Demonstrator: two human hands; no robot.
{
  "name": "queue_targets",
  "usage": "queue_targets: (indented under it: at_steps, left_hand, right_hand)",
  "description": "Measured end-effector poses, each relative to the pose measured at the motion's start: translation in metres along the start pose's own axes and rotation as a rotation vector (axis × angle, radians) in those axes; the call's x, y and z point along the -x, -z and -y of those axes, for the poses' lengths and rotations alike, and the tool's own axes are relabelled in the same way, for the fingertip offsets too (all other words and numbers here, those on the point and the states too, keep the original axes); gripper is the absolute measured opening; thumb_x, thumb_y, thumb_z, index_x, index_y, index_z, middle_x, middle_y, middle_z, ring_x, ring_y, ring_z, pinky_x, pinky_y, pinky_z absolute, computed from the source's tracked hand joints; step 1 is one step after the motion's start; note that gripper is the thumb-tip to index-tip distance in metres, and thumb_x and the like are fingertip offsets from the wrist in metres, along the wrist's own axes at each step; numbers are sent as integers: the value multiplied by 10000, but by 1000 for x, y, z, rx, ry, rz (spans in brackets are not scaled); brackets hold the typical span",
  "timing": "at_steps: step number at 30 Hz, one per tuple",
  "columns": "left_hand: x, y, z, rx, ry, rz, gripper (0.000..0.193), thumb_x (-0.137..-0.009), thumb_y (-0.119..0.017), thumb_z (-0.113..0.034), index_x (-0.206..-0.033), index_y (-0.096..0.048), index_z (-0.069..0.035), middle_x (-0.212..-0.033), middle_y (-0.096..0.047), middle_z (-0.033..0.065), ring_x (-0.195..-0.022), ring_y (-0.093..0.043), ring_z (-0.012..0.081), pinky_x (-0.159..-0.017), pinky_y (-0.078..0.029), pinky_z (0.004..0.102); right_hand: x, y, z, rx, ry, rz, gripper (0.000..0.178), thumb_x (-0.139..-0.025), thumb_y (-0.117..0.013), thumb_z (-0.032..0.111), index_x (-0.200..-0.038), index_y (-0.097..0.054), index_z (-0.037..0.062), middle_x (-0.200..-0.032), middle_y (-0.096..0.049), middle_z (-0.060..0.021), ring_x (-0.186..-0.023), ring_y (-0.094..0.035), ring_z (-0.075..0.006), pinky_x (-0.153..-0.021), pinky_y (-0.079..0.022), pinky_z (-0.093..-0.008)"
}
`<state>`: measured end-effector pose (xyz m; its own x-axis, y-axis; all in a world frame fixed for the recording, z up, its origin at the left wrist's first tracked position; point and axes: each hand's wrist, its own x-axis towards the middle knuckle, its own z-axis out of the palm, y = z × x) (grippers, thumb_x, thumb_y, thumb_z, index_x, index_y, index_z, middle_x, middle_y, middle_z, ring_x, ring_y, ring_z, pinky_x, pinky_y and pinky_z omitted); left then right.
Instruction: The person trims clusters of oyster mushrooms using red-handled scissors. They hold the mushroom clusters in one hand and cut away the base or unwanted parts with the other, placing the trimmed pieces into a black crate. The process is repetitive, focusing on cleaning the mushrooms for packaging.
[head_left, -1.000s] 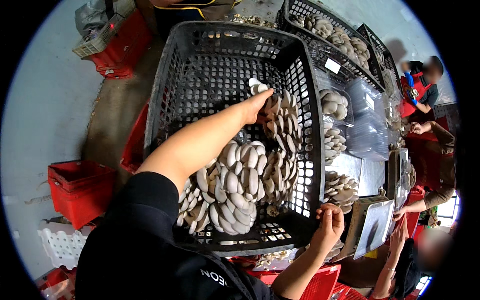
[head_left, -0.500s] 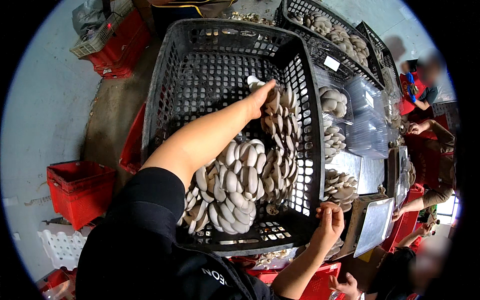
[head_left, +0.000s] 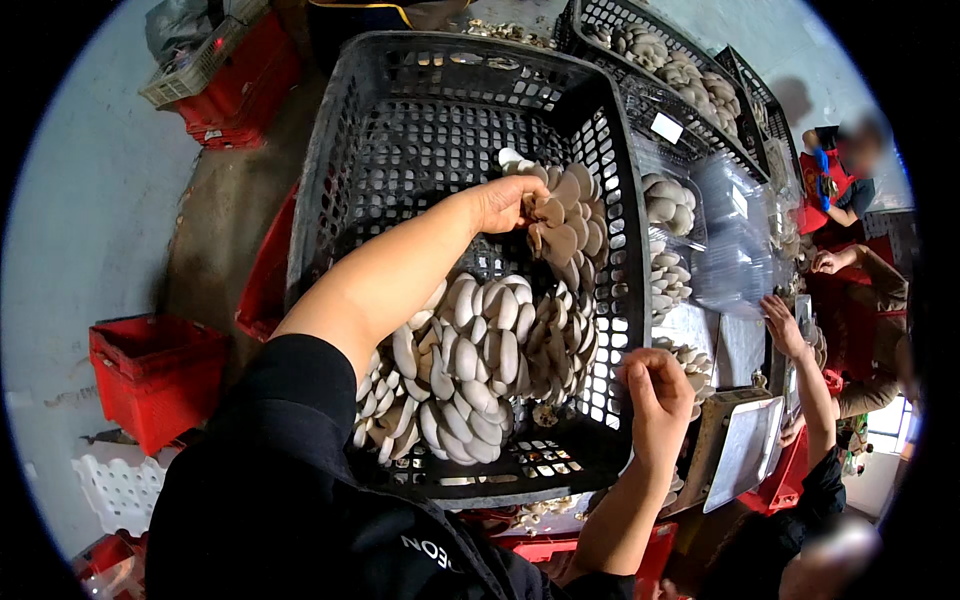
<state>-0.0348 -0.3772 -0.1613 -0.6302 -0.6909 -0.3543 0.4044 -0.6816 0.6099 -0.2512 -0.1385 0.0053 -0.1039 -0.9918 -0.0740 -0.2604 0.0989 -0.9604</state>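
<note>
A big black perforated crate (head_left: pixel 330 180) stands before me, with grey oyster mushrooms (head_left: pixel 470 350) heaped in its near part and along its right wall. My left hand (head_left: pixel 508 203) reaches into the crate, its fingers closed round the edge of an oyster mushroom cluster (head_left: pixel 568 215) by the right wall. The cluster is tilted, its pale brown undersides showing. Just over the crate's near right rim, my right hand (head_left: pixel 658 395) is pinched, thumb against fingers. Whatever it may hold is too small and blurred to name.
Right of the crate are stacked clear plastic trays (head_left: pixel 732 240), a packed tray of mushrooms (head_left: pixel 668 205) and a scale (head_left: pixel 745 450). Further mushroom crates (head_left: pixel 670 70) stand beyond. A co-worker's hand (head_left: pixel 785 325) reaches towards the trays. Red bins (head_left: pixel 155 385) sit at the left.
My left hand has drawn back left and gripped the cluster, turning it up. My right hand has risen slightly, still pinched. A co-worker's arm has reached in towards the clear trays.
</note>
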Motion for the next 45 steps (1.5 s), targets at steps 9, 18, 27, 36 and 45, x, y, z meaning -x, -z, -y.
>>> queue_targets:
  at_steps: [9, 18, 27, 36, 45]
  left_hand:
    - [-9, -12, 26, 78, -107, -254, 264, -843, -466, -264, -923, -626, -69, -908, -657, 58, -839, -629, 190, -776, -515, 340]
    - [9, -41, 16, -12, 59, -188, 543, -972, -307, -525, -1163, -616, -122, -1080, -649, 55, -984, -611, 163, -864, -491, 358]
    - [21, -54, 18, 359, -116, -349, 595, -974, -262, -544, -1246, -546, -98, -1142, -621, 91, -978, -634, 221, -819, -519, 405]
    - [18, -10, 14, 345, -151, -297, 608, -965, -244, -539, -1220, -580, -101, -1130, -650, 110, -1026, -618, 240, -915, -474, 406]
    - [11, -23, 20, 519, -333, 113, 574, -964, -331, -528, -1221, -555, -66, -1126, -617, 142, -1028, -601, 283, -940, -472, 426]
  right_hand:
    - [-96, -47, -5, 381, 67, 72, 281, -850, -636, 123, -1082, -596, -29, -909, -667, -117, -807, -619, -155, -754, -489, -278]
    - [-142, -74, -26, 624, 167, 48, 690, -785, -671, 206, -1355, -374, -45, -1284, -523, -263, -1225, -501, -352, -1004, -404, -374]
    - [-159, -99, -44, 717, 161, 22, 663, -781, -656, 277, -1299, -453, -84, -1172, -598, -270, -1087, -603, -333, -916, -467, -354]
    - [-140, -130, -12, 530, 52, 73, 674, -776, -693, 180, -1334, -415, -76, -1223, -578, -250, -1126, -585, -290, -951, -447, -332]
    - [-125, -148, 12, 697, 227, -72, 561, -725, -654, 188, -1215, -530, -56, -1063, -646, -247, -968, -644, -363, -895, -475, -402]
